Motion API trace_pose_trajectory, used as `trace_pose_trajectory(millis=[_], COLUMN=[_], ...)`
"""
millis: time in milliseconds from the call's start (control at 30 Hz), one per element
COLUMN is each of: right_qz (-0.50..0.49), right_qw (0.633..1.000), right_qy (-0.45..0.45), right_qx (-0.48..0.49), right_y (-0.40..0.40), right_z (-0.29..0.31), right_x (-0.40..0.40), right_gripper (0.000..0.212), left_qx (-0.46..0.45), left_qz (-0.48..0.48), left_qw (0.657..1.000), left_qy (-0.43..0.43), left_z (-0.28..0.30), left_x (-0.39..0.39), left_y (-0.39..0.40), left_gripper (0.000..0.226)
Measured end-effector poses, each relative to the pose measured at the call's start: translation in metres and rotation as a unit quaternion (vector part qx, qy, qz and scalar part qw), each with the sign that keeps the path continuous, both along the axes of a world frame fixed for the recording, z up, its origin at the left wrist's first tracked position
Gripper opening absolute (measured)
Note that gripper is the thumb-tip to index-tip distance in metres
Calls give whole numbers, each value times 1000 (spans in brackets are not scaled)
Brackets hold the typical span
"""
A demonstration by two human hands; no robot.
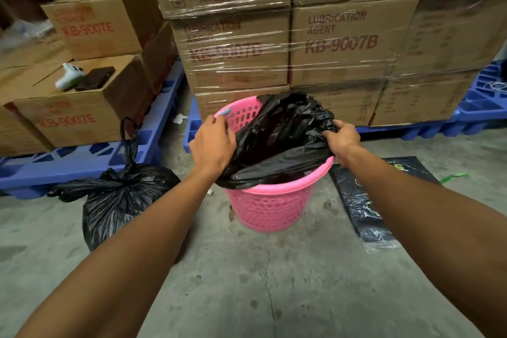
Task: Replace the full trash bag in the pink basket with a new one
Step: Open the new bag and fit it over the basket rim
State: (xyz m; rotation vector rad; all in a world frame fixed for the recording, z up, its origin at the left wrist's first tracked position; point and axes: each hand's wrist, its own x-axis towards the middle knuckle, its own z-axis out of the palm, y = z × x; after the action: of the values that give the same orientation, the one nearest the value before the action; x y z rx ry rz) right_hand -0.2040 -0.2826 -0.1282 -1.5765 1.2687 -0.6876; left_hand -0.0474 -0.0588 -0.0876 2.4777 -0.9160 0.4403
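A pink perforated basket stands on the concrete floor in front of stacked cartons. A new black trash bag lies crumpled across its mouth, partly inside. My left hand grips the bag's left edge at the basket's left rim. My right hand clutches the bag's bunched right edge above the right rim. The full black trash bag, knotted at the top, sits on the floor to the left of the basket.
Shrink-wrapped cartons on blue pallets stand right behind the basket. More cartons are on a pallet at the left, one bearing a white controller and a dark wallet-like case. A flat packet of bags lies right of the basket.
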Motion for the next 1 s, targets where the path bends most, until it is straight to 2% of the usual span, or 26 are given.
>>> trace_pose_trajectory(millis=[67, 167, 200, 267, 300, 333, 433, 500, 600, 633, 700, 767, 800, 833, 900, 933, 1000], right_qz=[31, 66, 73, 75, 68, 59, 44, 36, 34, 33, 43, 59, 65, 69, 80, 84, 97], right_qw=[999, 998, 997, 997, 997, 998, 999, 999, 999, 999, 999, 998, 998, 997, 996, 996, 995], right_qy=[5, 10, 11, 19, 24, 27, 28, 26, 15, 14, 13, 12, 11, 9, 5, 5, -2], right_qx=[0, 0, -2, -1, -2, -3, -3, -3, 6, 8, 11, 11, 13, 18, 26, 29, 32], right_y=[-5, -6, -5, -3, -4, -6, -9, -11, -12, -13, -15, -16, -17, -19, -25, -28, -29], right_z=[-2, -2, -1, -1, -2, -3, -4, -4, -5, -6, -8, -9, -10, -11, -16, -19, -20], right_x=[1, 2, 1, -3, -6, -9, -17, -18, -17, -15, -13, -12, -11, -11, -10, -10, -9], right_gripper=[44, 43, 44, 45, 45, 46, 42, 40, 39, 40, 40, 40, 41, 43, 48, 50, 51], left_qx=[-5, 12, 9, -24, -46, -64, -143, -173, -122, -103, -68, -52, -67, -97, -152, -158, -139], left_qz=[-29, -36, -29, -33, -33, -30, -19, -7, 31, 51, 86, 91, 85, 84, 91, 91, 69], left_qw=[999, 975, 952, 877, 839, 819, 821, 853, 929, 943, 952, 944, 929, 898, 802, 767, 736], left_qy=[41, 220, 305, 479, 541, 569, 553, 492, 348, 313, 284, 312, 353, 422, 570, 615, 659], left_z=[-1, -5, -8, -16, -17, -18, -18, -13, -3, -2, -4, -16, -27, -37, -45, -48, -51], left_x=[7, 4, 0, -7, -8, -6, 9, 25, 50, 55, 64, 70, 77, 83, 83, 82, 71], left_y=[-14, -30, -33, -36, -36, -37, -39, -37, -25, -18, -6, 5, 7, 9, 14, 18, 23], left_gripper=[28, 43, 48, 51, 47, 40, 24, 20, 36, 39, 33, 27, 25, 23, 28, 37, 46])
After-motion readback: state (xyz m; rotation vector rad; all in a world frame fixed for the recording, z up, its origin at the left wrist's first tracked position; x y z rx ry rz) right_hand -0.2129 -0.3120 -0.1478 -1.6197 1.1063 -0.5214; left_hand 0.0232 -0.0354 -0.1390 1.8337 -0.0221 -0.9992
